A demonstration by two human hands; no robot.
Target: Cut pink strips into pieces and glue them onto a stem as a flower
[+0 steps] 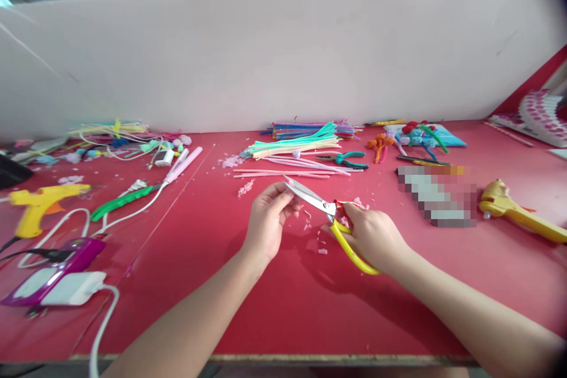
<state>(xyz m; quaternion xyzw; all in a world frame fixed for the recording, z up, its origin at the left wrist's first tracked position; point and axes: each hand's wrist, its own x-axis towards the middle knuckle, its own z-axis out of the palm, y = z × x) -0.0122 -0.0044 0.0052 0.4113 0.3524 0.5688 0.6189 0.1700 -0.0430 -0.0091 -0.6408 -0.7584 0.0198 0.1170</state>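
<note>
My right hand (372, 235) is closed round the yellow handles of a pair of scissors (319, 208). The steel blades point left toward my left hand (266, 221). That hand is pinched on something small and pink at the blade tips; I cannot make out what it is. Pink fluffy scraps (321, 250) lie on the red table (283, 307) below the blades. Both hands hover above the table's middle.
Behind the hands lie a bundle of coloured pipe cleaners (305, 139), green-handled pliers (348, 159) and small pipe-cleaner flowers (416, 133). Yellow glue guns sit at the left (38, 207) and right (514, 209). Cables, a white charger (66, 289) and a pink wand (181, 165) crowd the left.
</note>
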